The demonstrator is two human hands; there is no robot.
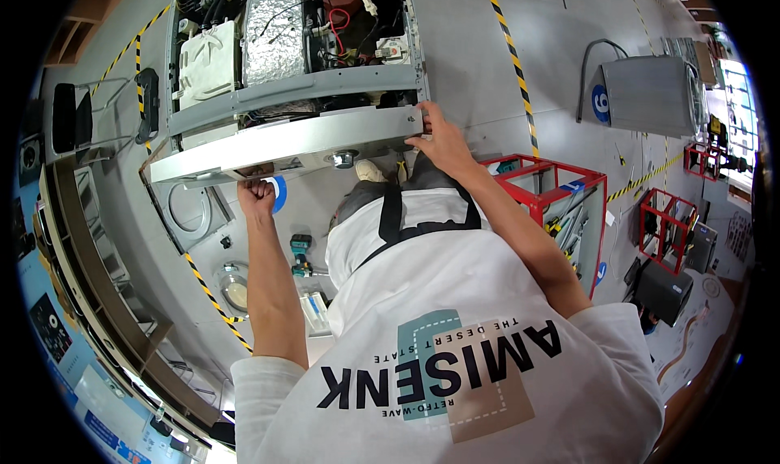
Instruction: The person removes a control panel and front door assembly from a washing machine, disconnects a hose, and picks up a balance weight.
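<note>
In front of me stands a washing machine [296, 85] with its top off, showing a white plastic housing [209, 62], a foil-covered box [275, 37] and loose wires inside. Its long silver control panel [292, 143], with a round knob [342, 159], sits tilted along the front, its left end lower and closer to me. My right hand [443, 143] grips the panel's right end, fingers on top and thumb below. At the lower edge, left of the middle, my left hand [258, 196] is closed against the panel; its fingertips are partly hidden.
On the floor to the left lie a teal cordless drill [301, 254], a round glass door [234, 287] and a grey panel with a ring [188, 212]. A red tool cart [601, 212] stands close on my right. Farther right is a grey appliance [650, 96] with a hose.
</note>
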